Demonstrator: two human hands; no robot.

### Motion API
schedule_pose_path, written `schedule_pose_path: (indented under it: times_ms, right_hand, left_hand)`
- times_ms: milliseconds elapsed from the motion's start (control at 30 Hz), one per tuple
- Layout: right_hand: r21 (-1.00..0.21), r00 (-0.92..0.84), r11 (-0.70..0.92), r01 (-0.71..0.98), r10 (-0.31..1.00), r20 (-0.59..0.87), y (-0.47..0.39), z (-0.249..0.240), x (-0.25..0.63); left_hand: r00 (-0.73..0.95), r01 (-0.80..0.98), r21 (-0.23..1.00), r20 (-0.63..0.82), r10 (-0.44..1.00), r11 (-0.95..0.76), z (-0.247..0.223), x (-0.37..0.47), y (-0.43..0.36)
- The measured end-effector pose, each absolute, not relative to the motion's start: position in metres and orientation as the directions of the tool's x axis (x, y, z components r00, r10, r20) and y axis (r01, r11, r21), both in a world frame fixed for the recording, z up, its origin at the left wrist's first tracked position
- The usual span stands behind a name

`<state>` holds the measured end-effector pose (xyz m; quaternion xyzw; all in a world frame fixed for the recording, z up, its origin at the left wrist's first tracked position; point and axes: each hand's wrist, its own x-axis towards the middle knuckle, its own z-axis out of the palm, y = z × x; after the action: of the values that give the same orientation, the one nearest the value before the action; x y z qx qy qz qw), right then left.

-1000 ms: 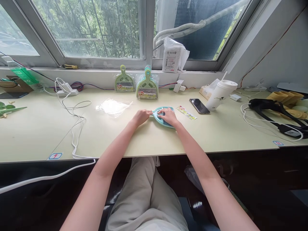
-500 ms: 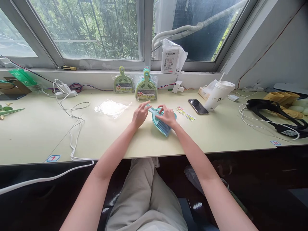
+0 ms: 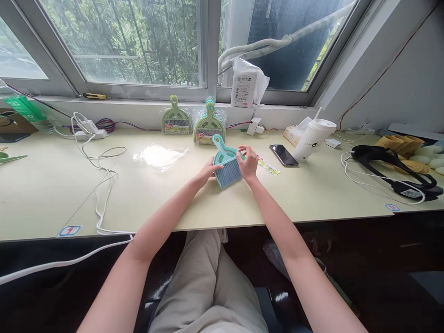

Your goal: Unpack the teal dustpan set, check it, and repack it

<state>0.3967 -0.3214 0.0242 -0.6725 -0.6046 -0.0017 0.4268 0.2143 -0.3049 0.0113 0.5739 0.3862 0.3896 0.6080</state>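
Observation:
A teal mini dustpan and brush set point(image 3: 227, 172) is tilted up over the desk, its handle pointing away from me and the grey-blue bristles toward me. My left hand point(image 3: 207, 172) grips its left edge, thumb on the front by the bristles. At the right edge, my right hand point(image 3: 247, 163) is closed with its fingers bent over the rim. Just behind my right hand lies a printed label strip point(image 3: 268, 165), partly covered by it. A crumpled clear plastic wrapper point(image 3: 157, 157) rests to the left on the desk.
Packaged green dustpan sets point(image 3: 209, 127) lean against the wall, another set point(image 3: 175, 118) beside them. To the right are a phone point(image 3: 284, 155), a white cup with straw point(image 3: 315, 138), a tissue pack point(image 3: 294, 132) and a black strap device point(image 3: 388, 166). White cables point(image 3: 104, 185) run across the left.
The dustpan set has turned so its handle points more directly away and its bristle side faces me. My left hand has moved from the handle down to its left edge.

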Motion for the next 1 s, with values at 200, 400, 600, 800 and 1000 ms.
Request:
schedule_pose_path:
  times_ms: [200,400,600,800,1000]
  right_hand:
    - [-0.529,0.443,-0.271,0.804,0.867,0.229,-0.306,0.002,0.425]
    - [-0.618,-0.115,0.232,0.751,0.968,0.223,-0.309,0.003,0.411]
    - [-0.453,-0.062,0.166,0.876,0.970,0.235,-0.315,0.003,0.401]
    - [-0.415,0.004,0.049,0.908,0.992,0.126,-0.314,0.003,0.405]
    - [-0.593,0.279,-0.048,0.804,0.911,0.304,-0.315,0.016,0.406]
  left_hand:
    - [0.164,-0.100,0.990,-0.078,0.983,0.096,0.011,0.185,-0.277]
    - [-0.014,-0.185,0.977,-0.108,0.994,0.104,0.010,0.169,-0.264]
    - [-0.065,-0.170,0.983,-0.087,0.994,0.075,0.007,0.164,-0.259]
    - [-0.031,-0.179,0.978,-0.112,0.993,0.105,0.006,0.168,-0.261]
    - [0.060,-0.175,0.970,-0.162,0.985,0.170,0.006,0.177,-0.269]
